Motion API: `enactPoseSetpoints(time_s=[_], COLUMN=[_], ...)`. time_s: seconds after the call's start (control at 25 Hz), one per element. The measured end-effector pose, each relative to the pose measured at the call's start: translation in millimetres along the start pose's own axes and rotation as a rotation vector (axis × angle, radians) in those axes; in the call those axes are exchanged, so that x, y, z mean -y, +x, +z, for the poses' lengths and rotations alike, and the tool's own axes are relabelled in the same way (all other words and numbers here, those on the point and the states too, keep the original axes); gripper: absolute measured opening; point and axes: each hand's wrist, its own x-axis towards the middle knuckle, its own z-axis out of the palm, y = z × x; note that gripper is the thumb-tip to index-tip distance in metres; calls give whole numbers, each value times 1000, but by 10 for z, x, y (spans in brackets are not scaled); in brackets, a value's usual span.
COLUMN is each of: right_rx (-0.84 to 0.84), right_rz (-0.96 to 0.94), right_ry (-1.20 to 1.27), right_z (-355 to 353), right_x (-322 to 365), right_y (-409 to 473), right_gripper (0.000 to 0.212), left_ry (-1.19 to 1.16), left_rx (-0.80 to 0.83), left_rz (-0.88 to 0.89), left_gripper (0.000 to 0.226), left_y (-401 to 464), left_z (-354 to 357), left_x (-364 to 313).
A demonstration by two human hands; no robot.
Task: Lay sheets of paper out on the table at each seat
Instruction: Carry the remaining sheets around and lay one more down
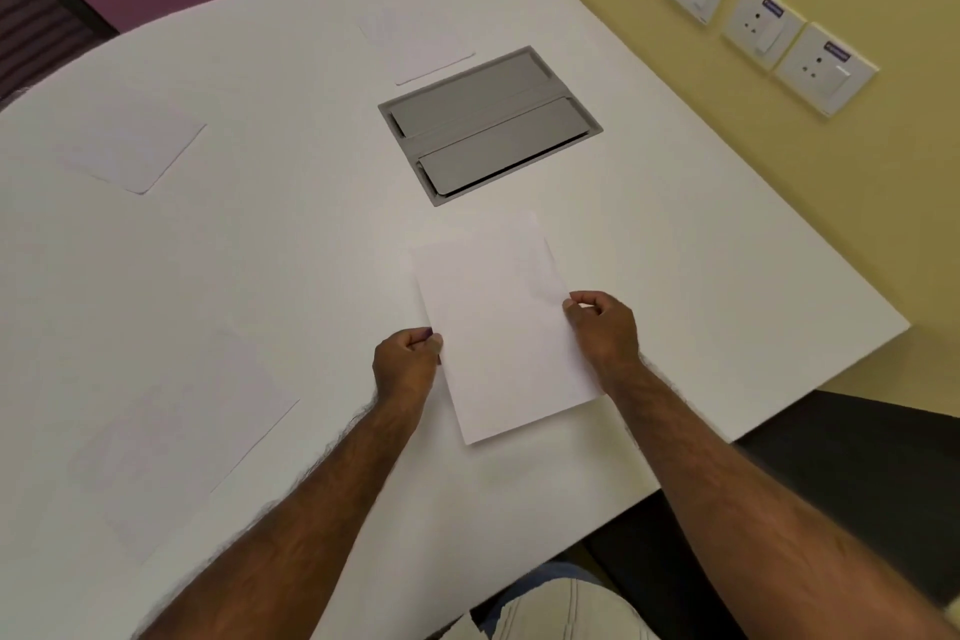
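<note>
Hands, left (408, 359) and right (602, 327), are pinching a sheet (498, 327) by its side edges over the table (291, 234), near the grey hatch (491, 125).

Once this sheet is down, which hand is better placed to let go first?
Probably the left hand: it pinches only the sheet at its near left edge, over open table. The right hand grips farther up and could steady it.

Matt white paper sheet (498, 327) on smooth matt white table (291, 244); brushed grey metal hatch (488, 125).
</note>
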Motion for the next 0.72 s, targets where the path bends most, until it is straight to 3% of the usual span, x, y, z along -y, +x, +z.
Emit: enactPoseSetpoints(time_s=[0.4,0.72], right_rx=[-63,-84], right_rz=[-21,-62], right_ry=[-59,-135], right_z=[-119,-67], right_x=[85,29], right_y=[1319,1934], right_gripper=[19,18], left_ry=[49,141], left_rx=[82,99], left_rz=[-55,11], left_gripper=[25,19], left_y=[696,1045], left_z=[1027,1413], left_x=[-360,-419])
